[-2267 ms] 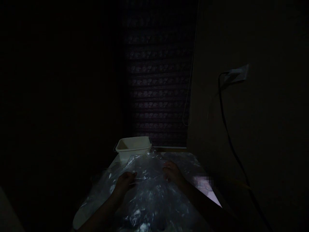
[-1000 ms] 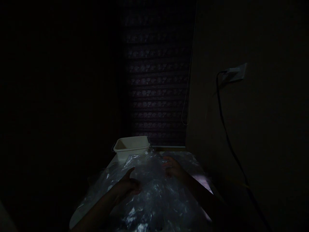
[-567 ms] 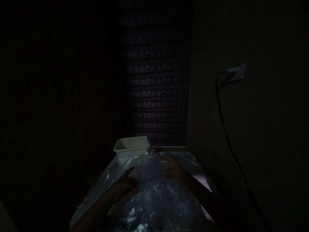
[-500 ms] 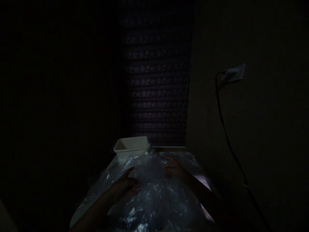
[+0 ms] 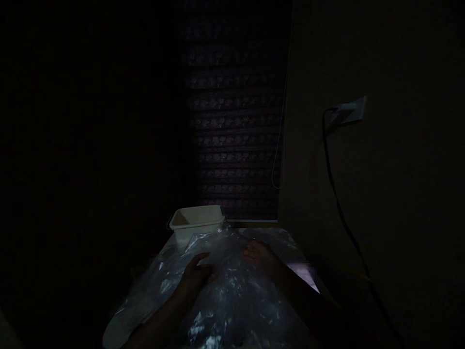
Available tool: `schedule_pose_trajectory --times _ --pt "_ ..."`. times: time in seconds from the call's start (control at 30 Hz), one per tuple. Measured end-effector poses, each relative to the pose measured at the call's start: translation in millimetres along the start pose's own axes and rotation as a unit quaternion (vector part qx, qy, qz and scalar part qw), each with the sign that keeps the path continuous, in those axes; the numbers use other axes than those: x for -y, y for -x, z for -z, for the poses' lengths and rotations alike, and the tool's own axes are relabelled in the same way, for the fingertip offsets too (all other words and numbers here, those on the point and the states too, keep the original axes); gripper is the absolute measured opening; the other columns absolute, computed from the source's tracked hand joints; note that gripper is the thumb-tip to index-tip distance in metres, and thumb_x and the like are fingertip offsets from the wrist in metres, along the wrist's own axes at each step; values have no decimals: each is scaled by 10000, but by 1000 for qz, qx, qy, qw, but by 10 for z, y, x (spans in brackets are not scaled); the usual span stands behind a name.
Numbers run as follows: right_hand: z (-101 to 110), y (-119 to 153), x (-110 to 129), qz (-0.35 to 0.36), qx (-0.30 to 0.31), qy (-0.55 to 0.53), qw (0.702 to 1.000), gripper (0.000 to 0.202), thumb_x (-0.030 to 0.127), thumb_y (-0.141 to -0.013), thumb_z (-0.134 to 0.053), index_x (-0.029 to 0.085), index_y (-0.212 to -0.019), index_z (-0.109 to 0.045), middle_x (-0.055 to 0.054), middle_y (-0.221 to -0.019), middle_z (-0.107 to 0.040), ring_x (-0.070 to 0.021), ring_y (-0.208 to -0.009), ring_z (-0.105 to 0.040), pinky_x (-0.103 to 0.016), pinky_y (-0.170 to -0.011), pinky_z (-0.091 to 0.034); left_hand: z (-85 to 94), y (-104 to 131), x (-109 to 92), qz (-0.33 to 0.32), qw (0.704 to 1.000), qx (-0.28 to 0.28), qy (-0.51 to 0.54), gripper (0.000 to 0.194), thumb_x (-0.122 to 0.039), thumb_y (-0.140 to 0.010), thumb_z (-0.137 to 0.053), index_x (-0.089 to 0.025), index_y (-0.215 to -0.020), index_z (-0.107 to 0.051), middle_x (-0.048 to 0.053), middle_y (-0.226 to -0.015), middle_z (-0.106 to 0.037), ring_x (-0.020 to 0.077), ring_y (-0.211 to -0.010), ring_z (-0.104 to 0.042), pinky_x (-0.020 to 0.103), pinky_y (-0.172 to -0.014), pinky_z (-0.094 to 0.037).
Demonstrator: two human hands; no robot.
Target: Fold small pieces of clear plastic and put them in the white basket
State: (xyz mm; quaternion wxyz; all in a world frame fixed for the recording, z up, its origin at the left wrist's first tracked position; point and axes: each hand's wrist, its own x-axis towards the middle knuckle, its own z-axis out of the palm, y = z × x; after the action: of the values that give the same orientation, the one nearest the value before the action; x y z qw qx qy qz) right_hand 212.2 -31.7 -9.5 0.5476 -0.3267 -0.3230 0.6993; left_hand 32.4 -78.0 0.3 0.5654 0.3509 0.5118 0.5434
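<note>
A large heap of clear, crumpled plastic sheeting (image 5: 232, 295) covers most of a pale table (image 5: 116, 329). My left hand (image 5: 196, 278) is over the left part of the sheeting, thumb and fingers apart and slightly bent. To the right, my right hand (image 5: 259, 257) rests against the far part of the plastic with its fingers loosely curved, and I see nothing gripped in it. The room is very dark, so contact between fingers and plastic is hard to make out. Whatever lies under the sheeting is hidden.
A white plastic tub (image 5: 198, 225) with dark handles stands at the table's far left. Behind hangs a patterned blind (image 5: 232, 140). On the right wall, a black cable (image 5: 339, 203) runs down from a socket (image 5: 348, 111). A bright patch (image 5: 303, 274) shows at the table's right edge.
My left hand has moved slightly right and up over the sheeting. My right hand's fingers have drawn in and bent a little more, and its forearm covers more of the bright patch.
</note>
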Motion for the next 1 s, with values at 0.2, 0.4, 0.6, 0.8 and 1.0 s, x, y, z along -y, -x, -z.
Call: schedule_pose_trajectory --times 0.2,0.4,0.6,0.8,1.0 --pt "64 93 -86 -60 63 10 996 168 247 -552 -511 177 -696 -459 -26 -686 -537 -133 -740 -528 -292 -717 -373 -144 94 110 2 999 12 49 374 -80 -523 -492 -155 -883 -427 -23 -525 -519 91 -506 -516 252 -583 -416" --pt "-72 117 -154 -96 44 11 994 119 252 -564 -495 159 -639 -484 -3 -589 -528 -107 -621 -525 -238 -624 -386 -225 144 217 37 994 79 63 374 -109 -508 -505 -177 -870 -444 -4 -579 -552 154 -645 -548 300 -630 -401" --pt "-164 65 -185 -75 42 61 994 75 163 -546 -452 149 -472 -453 2 -480 -502 -108 -547 -505 -204 -510 -370 -314 230 250 74 987 141 -1 148 -142 -467 -546 -134 -615 -550 55 -669 -589 187 -712 -533 307 -623 -390" --pt "-179 -45 45 -64 72 78 992 75 156 -559 -421 147 -562 -495 -21 -598 -555 -125 -673 -526 -218 -593 -382 -327 249 168 142 965 213 54 226 -58 -469 -461 -120 -669 -545 65 -677 -592 184 -709 -545 309 -664 -376" --pt "-393 -13 328 -41 148 71 986 134 145 -579 -389 144 -634 -511 -44 -665 -570 -144 -727 -526 -248 -617 -388 -315 238 86 160 921 315 166 326 -99 -522 -432 -71 -841 -489 140 -907 -535 206 -894 -470 326 -805 -289"
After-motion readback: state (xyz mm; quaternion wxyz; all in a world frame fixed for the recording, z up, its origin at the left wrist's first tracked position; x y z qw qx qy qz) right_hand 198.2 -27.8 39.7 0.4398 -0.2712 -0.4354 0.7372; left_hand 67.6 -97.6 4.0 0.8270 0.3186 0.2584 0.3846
